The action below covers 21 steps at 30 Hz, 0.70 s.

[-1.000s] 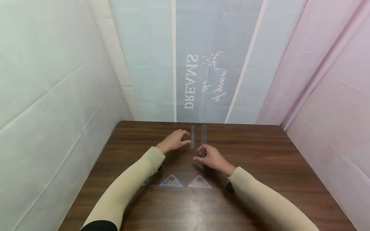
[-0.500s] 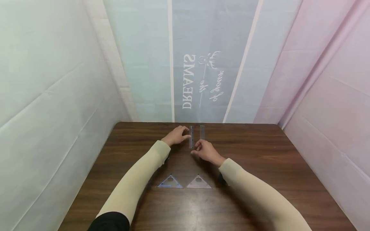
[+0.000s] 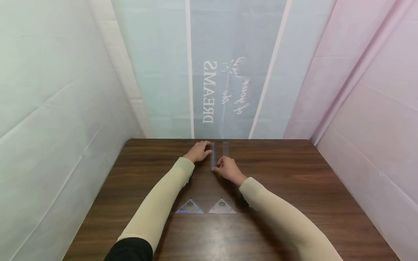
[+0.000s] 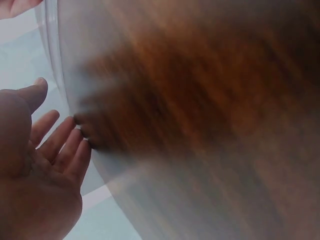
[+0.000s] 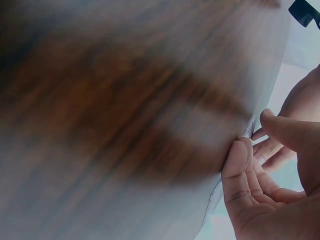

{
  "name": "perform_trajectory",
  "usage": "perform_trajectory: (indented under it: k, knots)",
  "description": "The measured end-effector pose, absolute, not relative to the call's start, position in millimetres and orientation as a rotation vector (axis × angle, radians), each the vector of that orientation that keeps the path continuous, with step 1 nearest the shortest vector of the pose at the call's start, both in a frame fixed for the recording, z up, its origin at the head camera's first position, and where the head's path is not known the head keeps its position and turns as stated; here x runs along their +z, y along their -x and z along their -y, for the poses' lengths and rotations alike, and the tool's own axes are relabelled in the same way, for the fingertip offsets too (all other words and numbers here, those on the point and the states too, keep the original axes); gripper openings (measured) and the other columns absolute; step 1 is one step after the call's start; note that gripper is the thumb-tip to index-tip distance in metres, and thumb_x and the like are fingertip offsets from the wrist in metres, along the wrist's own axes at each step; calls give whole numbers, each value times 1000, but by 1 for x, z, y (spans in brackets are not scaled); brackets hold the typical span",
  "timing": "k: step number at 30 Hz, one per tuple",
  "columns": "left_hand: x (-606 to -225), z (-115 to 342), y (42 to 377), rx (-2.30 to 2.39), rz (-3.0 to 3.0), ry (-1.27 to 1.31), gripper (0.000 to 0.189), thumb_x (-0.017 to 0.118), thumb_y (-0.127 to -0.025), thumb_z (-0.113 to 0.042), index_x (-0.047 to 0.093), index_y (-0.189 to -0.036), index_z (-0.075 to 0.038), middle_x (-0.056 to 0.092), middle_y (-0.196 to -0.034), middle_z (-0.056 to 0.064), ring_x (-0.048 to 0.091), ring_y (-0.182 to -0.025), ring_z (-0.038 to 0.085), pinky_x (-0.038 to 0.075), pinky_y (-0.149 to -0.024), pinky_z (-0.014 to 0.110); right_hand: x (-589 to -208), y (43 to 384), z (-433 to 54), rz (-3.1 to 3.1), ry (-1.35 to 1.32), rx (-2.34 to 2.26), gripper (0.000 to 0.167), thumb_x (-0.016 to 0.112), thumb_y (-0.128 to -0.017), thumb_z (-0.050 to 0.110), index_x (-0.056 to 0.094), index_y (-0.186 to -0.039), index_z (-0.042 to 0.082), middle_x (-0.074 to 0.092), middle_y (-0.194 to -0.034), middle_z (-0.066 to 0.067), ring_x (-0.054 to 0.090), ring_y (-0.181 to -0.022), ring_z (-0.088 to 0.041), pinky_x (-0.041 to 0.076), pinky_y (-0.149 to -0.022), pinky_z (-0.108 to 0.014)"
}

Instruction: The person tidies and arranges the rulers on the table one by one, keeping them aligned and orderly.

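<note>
Flanks the left ruler (image 3: 213, 156), its marks too small to read, near the far edge of the worktop (image 3: 277, 163), left hand (image 3: 197, 152) open, right hand (image 3: 229, 169) loosely open. Has the right ruler (image 3: 225, 148) alongside, set squares (image 3: 222, 210) nearer, "DREAMS", "the", "of your" sideways on the backdrop (image 3: 166, 72).

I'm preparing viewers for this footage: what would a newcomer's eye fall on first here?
Probably the white lettering, sideways and mirrored, on the cloth behind the table. Next, the left hand and right hand, on either side of the left ruler near the table's far edge, with the right ruler beside it. Nearer the viewer, a bluish triangle lies beside a clear triangle.
</note>
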State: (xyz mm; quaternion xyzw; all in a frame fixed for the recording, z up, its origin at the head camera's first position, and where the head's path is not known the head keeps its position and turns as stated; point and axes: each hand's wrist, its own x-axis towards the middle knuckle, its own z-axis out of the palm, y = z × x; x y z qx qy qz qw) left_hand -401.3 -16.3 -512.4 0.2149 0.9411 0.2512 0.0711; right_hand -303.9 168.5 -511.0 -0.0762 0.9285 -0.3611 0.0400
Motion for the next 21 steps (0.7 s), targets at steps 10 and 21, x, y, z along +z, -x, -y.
perform_trajectory:
  k: [10,21]
  knots:
    - [-527,9,419,681,-2941,-609,52,60,-112,-35,53,-156,-8,52,-156,17,47,-143,40,37,-121,53,-510,307,-161,-2915,230,-1032,30,87,-94,24,68,-97,2,70,-94,-10,67,-78,-20,58,-74,-39]
    - [-527,3,423,590,-2956,-516,57,60,-110,-43,52,-159,-16,50,-157,14,47,-137,39,39,-116,54,-512,309,-160,-2915,228,-1004,27,85,-96,21,68,-99,2,68,-95,-10,66,-81,-21,58,-76,-39]
